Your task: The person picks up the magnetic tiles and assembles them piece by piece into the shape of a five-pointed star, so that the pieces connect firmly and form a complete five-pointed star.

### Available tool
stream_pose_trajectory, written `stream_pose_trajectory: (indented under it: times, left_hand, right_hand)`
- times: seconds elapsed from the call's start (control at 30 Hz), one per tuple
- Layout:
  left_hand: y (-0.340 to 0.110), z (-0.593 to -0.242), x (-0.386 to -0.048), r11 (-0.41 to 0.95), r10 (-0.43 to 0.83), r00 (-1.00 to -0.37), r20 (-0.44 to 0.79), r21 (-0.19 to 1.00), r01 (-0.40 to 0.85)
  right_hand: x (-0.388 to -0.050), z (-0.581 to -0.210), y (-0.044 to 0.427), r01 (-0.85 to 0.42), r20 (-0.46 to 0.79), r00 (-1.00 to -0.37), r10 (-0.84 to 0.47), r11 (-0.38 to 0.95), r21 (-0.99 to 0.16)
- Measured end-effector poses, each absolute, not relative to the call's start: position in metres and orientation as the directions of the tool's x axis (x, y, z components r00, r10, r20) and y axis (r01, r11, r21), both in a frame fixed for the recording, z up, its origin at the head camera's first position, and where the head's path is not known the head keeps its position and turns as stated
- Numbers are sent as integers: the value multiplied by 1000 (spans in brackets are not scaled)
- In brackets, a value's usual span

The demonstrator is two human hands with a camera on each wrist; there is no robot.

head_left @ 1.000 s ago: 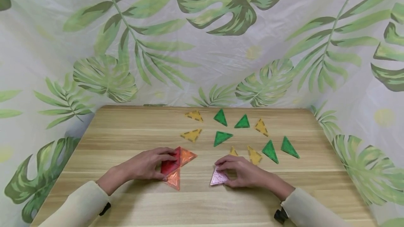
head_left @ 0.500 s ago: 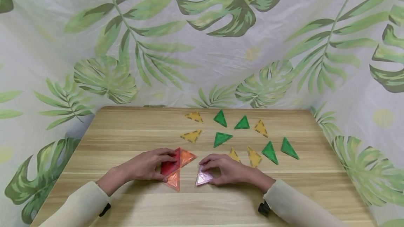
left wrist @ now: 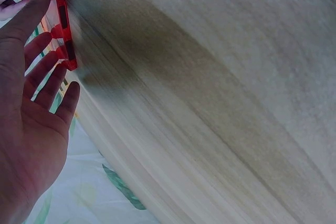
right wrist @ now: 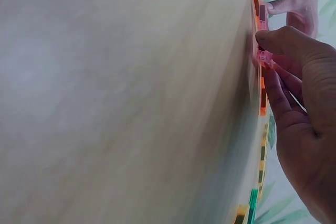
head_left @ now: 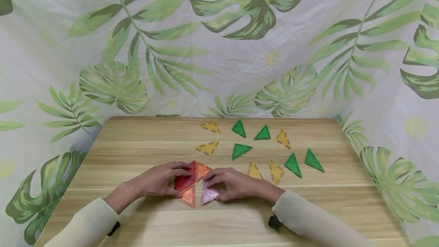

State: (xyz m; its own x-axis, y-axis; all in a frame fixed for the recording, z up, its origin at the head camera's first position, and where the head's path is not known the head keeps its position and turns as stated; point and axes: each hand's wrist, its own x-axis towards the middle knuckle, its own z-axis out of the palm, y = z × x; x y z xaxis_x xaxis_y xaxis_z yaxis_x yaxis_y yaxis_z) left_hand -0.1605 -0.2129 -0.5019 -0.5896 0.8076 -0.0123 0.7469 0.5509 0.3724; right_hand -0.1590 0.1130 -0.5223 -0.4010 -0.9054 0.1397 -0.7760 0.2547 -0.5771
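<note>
In the head view my left hand (head_left: pixel 164 178) holds a red magnetic tile (head_left: pixel 185 180) flat on the table, thumb at its near side and fingers over its far part. The hand hides some of its outline. Two orange triangular magnetic tiles touch it: an upper orange tile (head_left: pixel 202 171) and a lower orange tile (head_left: pixel 188 195). My right hand (head_left: pixel 233 183) pinches a pale pink triangular magnetic tile (head_left: pixel 208 193), just right of the lower orange tile with a narrow gap between. In the right wrist view, thumb and fingers grip the pink tile (right wrist: pixel 264 57) by its edges.
Several yellow triangular tiles (head_left: pixel 207 148) and several green triangular tiles (head_left: pixel 242 150) lie scattered across the table's back and right. The wooden table (head_left: pixel 137 129) ends at a leaf-patterned cloth (head_left: pixel 226 64) behind it.
My right hand has slid the pink tile leftward across the table, close to the orange tiles. The left hand and red tile have stayed in place.
</note>
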Motion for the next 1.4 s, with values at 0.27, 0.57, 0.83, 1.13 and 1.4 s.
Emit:
stream_pose_trajectory:
  times: [0.27, 0.57, 0.83, 1.13, 1.4]
  left_hand:
    - [-214, -502, -161, 541, 812, -584, 5, 369, 756]
    - [-215, -503, -161, 542, 810, -586, 9, 372, 754]
    - [-214, -502, -159, 559, 803, -596, -18, 371, 742]
    - [-214, -503, -159, 565, 800, -600, -14, 354, 745]
    - [-221, -503, -159, 558, 802, -597, 2, 356, 750]
  right_hand:
    - [-160, -523, 99, -772, 113, -388, -915, 256, -581]
    - [-159, -523, 86, -797, 146, -381, -913, 245, -552]
    - [-159, -523, 90, -812, 224, -435, -872, 271, -517]
    - [-159, -522, 97, -758, 163, -575, -802, 447, -474]
    - [-159, -522, 92, -733, 107, -604, -790, 498, -464]
